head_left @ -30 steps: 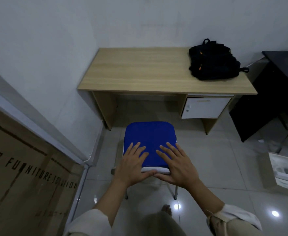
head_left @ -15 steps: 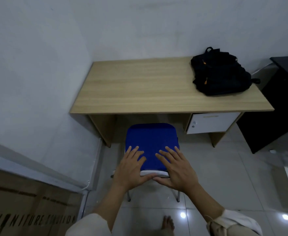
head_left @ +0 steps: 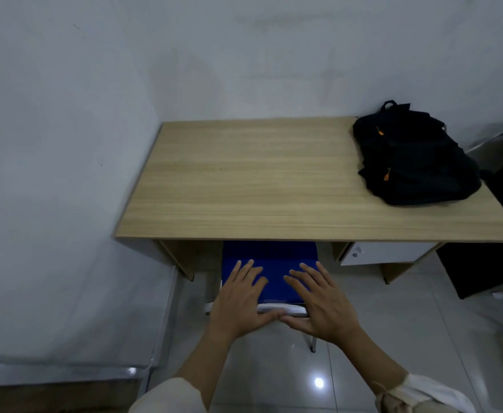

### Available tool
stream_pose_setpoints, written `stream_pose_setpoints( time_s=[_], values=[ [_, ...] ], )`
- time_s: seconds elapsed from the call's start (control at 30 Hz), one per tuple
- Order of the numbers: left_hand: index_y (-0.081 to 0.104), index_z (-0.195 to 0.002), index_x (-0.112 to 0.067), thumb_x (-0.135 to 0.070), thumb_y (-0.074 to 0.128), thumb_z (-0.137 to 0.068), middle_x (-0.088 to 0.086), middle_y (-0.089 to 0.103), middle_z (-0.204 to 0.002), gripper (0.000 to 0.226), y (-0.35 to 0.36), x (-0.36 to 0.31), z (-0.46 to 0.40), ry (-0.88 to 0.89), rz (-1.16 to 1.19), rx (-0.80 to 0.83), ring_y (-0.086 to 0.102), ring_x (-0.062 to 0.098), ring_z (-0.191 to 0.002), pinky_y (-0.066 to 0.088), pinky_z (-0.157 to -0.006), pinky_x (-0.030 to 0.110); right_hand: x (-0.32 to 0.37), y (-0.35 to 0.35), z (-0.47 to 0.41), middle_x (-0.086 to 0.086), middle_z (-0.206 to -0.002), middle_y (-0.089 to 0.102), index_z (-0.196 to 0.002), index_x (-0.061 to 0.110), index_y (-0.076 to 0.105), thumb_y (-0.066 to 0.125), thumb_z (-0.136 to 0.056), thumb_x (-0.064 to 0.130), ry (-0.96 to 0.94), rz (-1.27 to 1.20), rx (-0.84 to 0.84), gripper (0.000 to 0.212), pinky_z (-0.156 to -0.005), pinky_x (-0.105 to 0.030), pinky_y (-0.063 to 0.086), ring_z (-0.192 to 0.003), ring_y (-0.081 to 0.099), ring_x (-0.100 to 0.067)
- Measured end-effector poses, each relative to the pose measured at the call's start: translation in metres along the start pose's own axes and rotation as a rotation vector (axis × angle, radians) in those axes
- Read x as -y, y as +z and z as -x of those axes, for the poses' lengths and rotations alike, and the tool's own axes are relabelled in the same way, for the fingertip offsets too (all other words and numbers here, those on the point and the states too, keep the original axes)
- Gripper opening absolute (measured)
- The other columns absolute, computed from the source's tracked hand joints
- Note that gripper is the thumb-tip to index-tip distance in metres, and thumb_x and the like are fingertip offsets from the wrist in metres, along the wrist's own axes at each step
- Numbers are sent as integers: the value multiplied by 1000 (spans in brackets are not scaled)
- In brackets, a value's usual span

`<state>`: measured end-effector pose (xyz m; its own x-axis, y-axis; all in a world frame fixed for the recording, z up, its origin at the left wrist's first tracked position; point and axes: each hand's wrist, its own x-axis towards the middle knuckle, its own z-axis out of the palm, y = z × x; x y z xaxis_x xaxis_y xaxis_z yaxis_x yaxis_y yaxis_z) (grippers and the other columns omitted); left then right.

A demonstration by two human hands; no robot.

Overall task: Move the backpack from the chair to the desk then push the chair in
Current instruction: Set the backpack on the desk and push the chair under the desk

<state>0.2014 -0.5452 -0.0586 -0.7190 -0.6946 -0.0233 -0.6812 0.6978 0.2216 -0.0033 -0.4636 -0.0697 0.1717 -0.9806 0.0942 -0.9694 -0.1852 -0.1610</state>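
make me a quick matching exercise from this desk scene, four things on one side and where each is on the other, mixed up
Things:
1. backpack
2. chair
3. white drawer
4. left hand

Places:
A. under the right end of the desk
B. flat on the blue seat, beside the right hand
C. partly under the desk's front edge
D. on the desktop's right end

Pairs: 1-D, 2-C, 3-A, 4-B

Dim room, cool grey-blue cast overall. We see one overhead light src mirrored as a bright glare spot on the glossy floor tiles (head_left: 318, 383). Desk (head_left: 244, 180) top evenly lit; deep shadow underneath. Backpack (head_left: 414, 162) so dark we get almost no detail. Wide-angle lens bends the desk edges w/ clear stretch twd the corners. Slight softness throughout, some compression smear on the wall (head_left: 65, 144).
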Motion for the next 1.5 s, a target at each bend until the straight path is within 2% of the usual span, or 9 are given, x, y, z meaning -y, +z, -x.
stream_pose_setpoints(
  time_s=[0.27, 0.4, 0.5, 0.6, 0.77, 0.97, 1.2, 1.5],
  values=[
    [52, -133, -17, -86, 20, -77, 6, 37, -153, 95, -14, 61, -70, 76, -20, 20, 16, 22, -148, 4, -123, 42, -11, 0, -76, -1, -134, 59, -132, 20, 52, 39, -84, 77, 53, 4, -49, 76, -115, -47, 24, -132, 47, -23],
    [46, -138, -18, -87, 18, -76, 7, 29, -157, 97, -24, 85, -118, 86, -20, 59, 9, 22, -149, 2, -123, 45, -34, 2, -120, -3, -128, 61, -127, 17, 57, 44, -84, 74, 51, -1, -108, 72, -114, -48, 29, -129, 49, -25],
    [48, -136, -15, -85, 21, -78, 9, 35, -154, 95, -19, 77, -132, 100, 11, 58, 20, 25, -147, 6, -121, 45, -56, 8, -123, -5, -123, 64, -122, 15, 60, 49, -82, 74, 45, 2, -138, 72, -115, -48, 30, -126, 52, -25],
    [55, -130, -13, -80, 25, -82, 11, 47, -146, 88, -11, 62, -136, 111, 20, 4, 37, 29, -140, 19, -116, 49, -73, 5, -119, -7, -118, 66, -120, 14, 62, 51, -79, 75, 26, 33, -134, 75, -114, -49, 32, -122, 55, -26],
    [58, -125, -11, -76, 31, -84, 13, 53, -141, 81, -10, 49, -143, 117, 22, -35, 44, 32, -135, 32, -112, 52, -86, -2, -117, -7, -115, 67, -117, 13, 63, 49, -78, 77, 37, 71, -98, 77, -113, -48, 34, -120, 56, -27],
    [56, -127, -12, -78, 27, -83, 13, 50, -144, 85, -8, 48, -141, 110, 29, -27, 40, 32, -138, 29, -114, 51, -83, -3, -115, -6, -112, 67, -115, 14, 63, 47, -77, 78, 62, 84, -87, 77, -110, -46, 38, -116, 58, -27],
    [42, -140, -15, -80, 24, -82, 10, 29, -157, 88, -6, 49, -141, 82, 82, 53, 21, 26, -147, 10, -121, 42, -81, -7, -114, -6, -110, 68, -115, 14, 63, 43, -78, 79, 82, 92, -93, 77, -109, -44, 41, -115, 59, -26],
    [38, -142, -19, -87, 14, -74, 6, 26, -158, 100, -8, 50, -141, 82, 82, 77, 19, 23, -147, 7, -121, 40, -76, -5, -111, -5, -115, 65, -112, 17, 60, 44, -78, 79, 106, 84, -108, 72, -110, -47, 38, -120, 55, -27]
  ],
)
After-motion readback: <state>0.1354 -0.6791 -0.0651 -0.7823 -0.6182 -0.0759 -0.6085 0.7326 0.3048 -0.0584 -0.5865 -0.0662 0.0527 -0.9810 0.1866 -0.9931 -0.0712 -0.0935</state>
